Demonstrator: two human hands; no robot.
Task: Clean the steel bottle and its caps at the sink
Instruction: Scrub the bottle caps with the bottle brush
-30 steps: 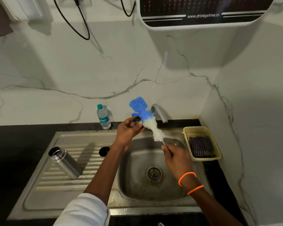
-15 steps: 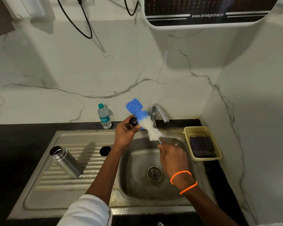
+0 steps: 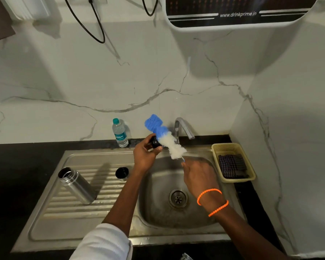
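One steel bottle [image 3: 77,185] stands tilted, mouth pointing up-left

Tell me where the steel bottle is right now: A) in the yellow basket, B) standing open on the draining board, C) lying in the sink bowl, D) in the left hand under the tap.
B: the steel bottle stands uncapped on the ribbed draining board, left of the bowl, while the left hand holds a small black cap against the brush.
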